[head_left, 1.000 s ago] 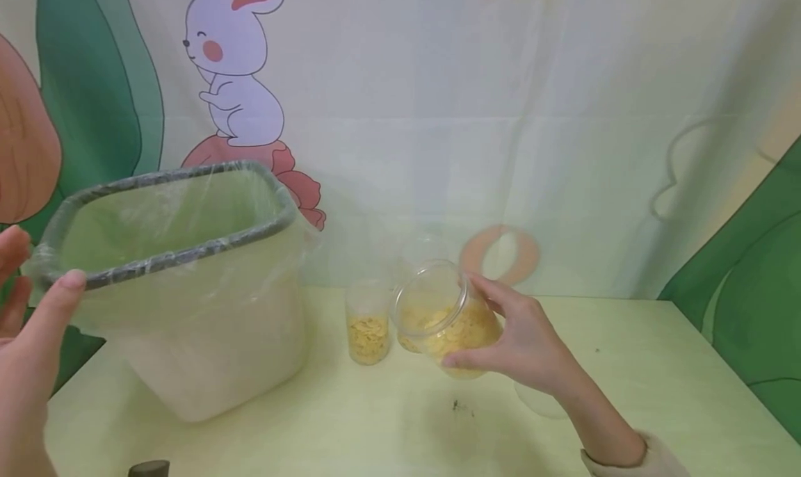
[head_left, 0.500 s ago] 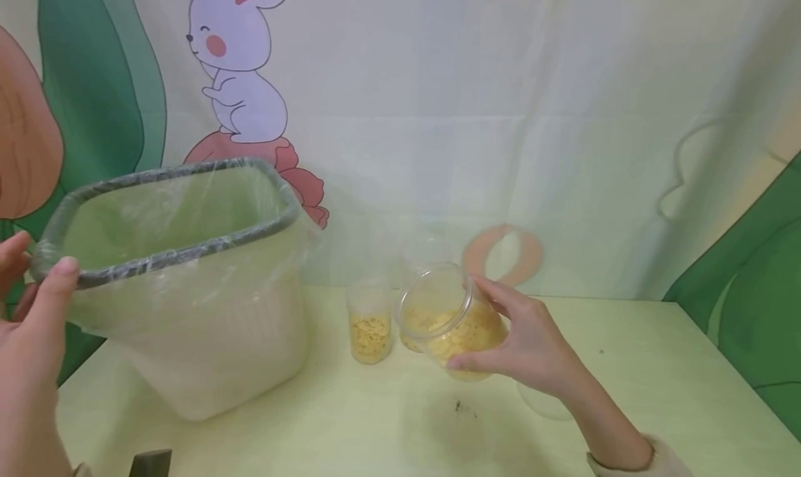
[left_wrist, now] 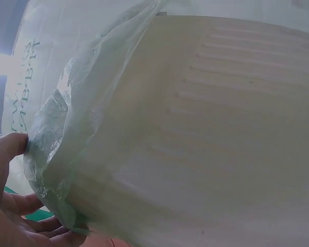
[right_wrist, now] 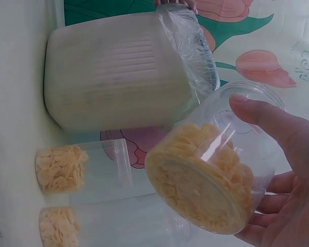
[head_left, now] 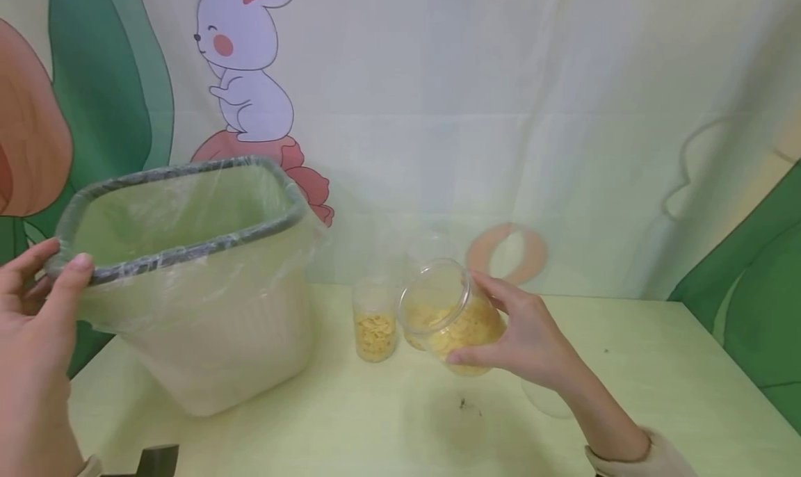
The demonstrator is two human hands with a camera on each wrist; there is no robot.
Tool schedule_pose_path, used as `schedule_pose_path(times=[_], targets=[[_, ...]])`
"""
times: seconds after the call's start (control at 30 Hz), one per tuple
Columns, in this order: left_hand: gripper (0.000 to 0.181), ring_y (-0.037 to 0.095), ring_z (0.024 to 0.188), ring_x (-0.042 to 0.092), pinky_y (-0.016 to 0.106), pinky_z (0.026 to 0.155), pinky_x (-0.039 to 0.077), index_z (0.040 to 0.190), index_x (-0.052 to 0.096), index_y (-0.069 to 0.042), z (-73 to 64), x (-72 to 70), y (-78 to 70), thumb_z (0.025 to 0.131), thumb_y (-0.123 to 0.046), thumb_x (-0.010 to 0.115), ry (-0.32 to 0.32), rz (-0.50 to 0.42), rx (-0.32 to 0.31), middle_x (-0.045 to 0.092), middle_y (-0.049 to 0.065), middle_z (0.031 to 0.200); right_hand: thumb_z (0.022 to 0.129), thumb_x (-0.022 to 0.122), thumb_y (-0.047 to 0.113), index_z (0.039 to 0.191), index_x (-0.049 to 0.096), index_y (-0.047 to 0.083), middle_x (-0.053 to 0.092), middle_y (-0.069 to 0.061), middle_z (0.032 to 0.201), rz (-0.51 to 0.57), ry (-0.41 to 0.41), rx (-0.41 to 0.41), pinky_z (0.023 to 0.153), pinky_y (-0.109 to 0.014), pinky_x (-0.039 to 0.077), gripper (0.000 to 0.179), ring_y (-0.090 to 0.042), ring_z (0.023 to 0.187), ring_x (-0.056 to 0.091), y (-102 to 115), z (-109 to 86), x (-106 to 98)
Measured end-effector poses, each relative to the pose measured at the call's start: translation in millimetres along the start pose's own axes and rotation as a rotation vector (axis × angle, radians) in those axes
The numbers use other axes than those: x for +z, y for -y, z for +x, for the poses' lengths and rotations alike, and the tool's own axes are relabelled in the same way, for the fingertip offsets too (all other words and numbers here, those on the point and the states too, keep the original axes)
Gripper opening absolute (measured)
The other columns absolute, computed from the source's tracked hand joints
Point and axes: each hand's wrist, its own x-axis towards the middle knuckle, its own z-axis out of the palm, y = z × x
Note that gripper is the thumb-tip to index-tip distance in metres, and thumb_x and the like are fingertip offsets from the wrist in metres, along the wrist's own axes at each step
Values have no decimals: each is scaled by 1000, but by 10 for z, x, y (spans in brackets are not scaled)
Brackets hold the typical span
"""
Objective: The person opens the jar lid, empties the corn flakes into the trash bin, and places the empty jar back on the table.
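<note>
My right hand (head_left: 532,338) grips a clear plastic jar (head_left: 466,331), partly filled with yellow flakes, above the table and tilted with its open mouth to the left. In the right wrist view, the thumb lies along the jar's side and the fingers curl round beneath. My left hand (head_left: 44,324) holds the left corner of the rim of a pale trash bin (head_left: 231,345) lined with a clear bag (left_wrist: 92,98). Thumb and fingers lie on either side of that rim. The bin's bottom inside is hidden.
Behind the held jar stand two clear jars with flakes: one jar (head_left: 375,334) next to the bin, another jar (right_wrist: 59,226) partly hidden. A clear round object (head_left: 546,398) lies under my right wrist. A dark object (head_left: 158,459) sits at the near table edge. A printed curtain (head_left: 407,81) hangs behind.
My left hand has come in from slightly apart and now holds the bin's rim. The tilted jar in my right hand has hardly moved. The view has shifted a little.
</note>
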Motion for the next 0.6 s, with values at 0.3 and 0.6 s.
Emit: schedule_pose_path(times=[0.3, 0.6], targets=[[42, -2, 101, 38, 23, 101, 26, 132, 45, -29, -3, -50, -13, 92, -27, 53, 29, 130, -35, 42, -14, 118, 55, 88, 27, 129, 49, 3, 57, -11, 122, 1, 5, -5, 96, -49, 39, 87, -27, 115, 51, 23, 108, 66], [38, -4, 88, 41, 23, 97, 28, 129, 48, -28, -13, -90, -32, 92, -22, 53, 57, 125, 14, 45, -18, 96, 54, 88, 24, 128, 50, 5, 58, -9, 120, -26, -7, -7, 96, -49, 39, 85, -25, 115, 51, 127, 279, 127]])
